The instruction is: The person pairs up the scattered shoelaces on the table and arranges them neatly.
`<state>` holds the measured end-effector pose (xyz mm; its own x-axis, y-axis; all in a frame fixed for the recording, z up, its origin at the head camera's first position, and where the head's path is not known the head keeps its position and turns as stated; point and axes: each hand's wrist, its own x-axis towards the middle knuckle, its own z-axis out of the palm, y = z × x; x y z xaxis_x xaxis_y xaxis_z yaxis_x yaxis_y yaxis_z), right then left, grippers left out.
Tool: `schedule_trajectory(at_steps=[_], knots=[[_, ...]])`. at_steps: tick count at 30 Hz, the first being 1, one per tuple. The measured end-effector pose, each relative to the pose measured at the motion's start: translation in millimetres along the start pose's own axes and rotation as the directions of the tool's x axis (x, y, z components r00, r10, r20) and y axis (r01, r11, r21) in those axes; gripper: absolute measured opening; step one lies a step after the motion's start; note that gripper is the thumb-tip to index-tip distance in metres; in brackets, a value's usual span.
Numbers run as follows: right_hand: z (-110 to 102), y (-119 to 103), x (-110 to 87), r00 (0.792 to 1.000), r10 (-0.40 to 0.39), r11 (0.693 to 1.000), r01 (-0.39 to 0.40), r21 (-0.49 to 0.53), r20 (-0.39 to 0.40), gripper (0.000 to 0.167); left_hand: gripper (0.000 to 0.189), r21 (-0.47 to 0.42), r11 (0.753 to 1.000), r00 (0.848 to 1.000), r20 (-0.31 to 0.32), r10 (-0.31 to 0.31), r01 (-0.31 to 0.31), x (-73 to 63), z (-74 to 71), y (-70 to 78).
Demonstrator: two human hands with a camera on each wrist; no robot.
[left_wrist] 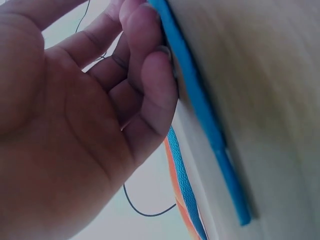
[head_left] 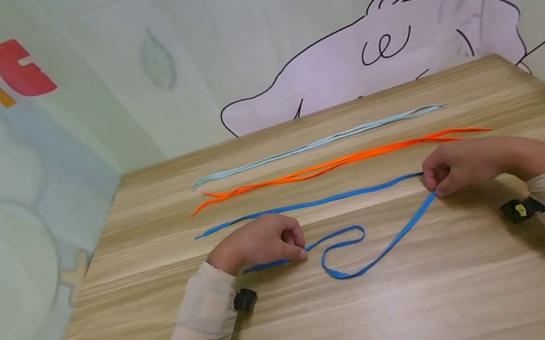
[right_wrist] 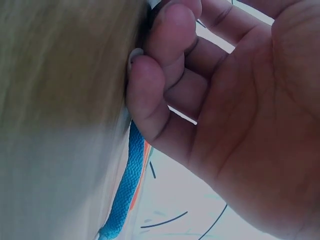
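A flat blue shoelace (head_left: 332,199) lies on the wooden table, doubled back at the right. Thumb and fingers of my right hand (head_left: 473,162) pinch it at that fold. From there the near strand sags into a loose S-shaped curve toward my left hand (head_left: 260,242), which pinches it close to one end. In the left wrist view that end of the blue shoelace (left_wrist: 200,105) runs past the curled fingers (left_wrist: 157,90) to its narrow tip. In the right wrist view, a length of blue shoelace (right_wrist: 125,185) shows below the fingers (right_wrist: 145,95); the pinch itself is hidden.
Behind the blue one, an orange shoelace (head_left: 353,159) lies stretched across the wooden table (head_left: 387,326), bundled in several strands. Farther back is a pale blue shoelace (head_left: 317,143), laid roughly parallel. Printed fabric (head_left: 156,8) hangs behind the table's far and left edges.
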<state>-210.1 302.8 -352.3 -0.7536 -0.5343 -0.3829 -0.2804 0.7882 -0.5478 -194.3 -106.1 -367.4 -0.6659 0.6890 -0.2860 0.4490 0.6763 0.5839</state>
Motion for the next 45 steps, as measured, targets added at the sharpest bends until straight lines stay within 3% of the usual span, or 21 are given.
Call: schedule_trajectory(at_steps=[10,19,23,26,32,41,45], knots=[[0,-3,2.7,0.999,-0.028,0.999,0.028,-0.033,0.021,0.012,0.014,0.067,0.998,1.000,-0.022,-0.017,0.018,-0.7,2.0,2.3],[-1,-5,4.0,1.000,-0.027,0.997,0.028,-0.070,0.016,0.012,0.012,0.073,0.997,0.999,-0.038,0.018,-0.016,-0.9,1.8,-1.7],[-3,-7,1.9,0.999,-0.035,0.996,0.032,-0.077,-0.031,0.013,0.010,0.009,1.000,0.998,-0.056,0.029,-0.029,-3.2,-0.9,-6.4],[-4,-8,1.1,0.996,-0.052,0.995,0.046,-0.086,-0.067,0.015,0.007,-0.099,0.995,0.997,-0.070,0.011,-0.018,-8.1,-4.8,-11.6],[-6,-9,1.0,0.986,-0.110,0.993,0.105,-0.049,-0.125,0.015,0.007,-0.324,0.946,0.992,-0.125,-0.024,-0.018,-18.9,-13.4,-22.7],[-4,-2,-3.2,0.945,-0.120,0.986,0.150,0.077,-0.304,0.008,0.008,-0.368,0.925,0.974,-0.228,0.004,-0.090,-20.5,-23.2,-33.8],[-3,1,-3.9,0.914,-0.157,0.976,0.201,0.081,-0.374,0.010,0.009,-0.378,0.923,0.968,-0.249,-0.031,-0.068,-21.8,-26.0,-39.6]])
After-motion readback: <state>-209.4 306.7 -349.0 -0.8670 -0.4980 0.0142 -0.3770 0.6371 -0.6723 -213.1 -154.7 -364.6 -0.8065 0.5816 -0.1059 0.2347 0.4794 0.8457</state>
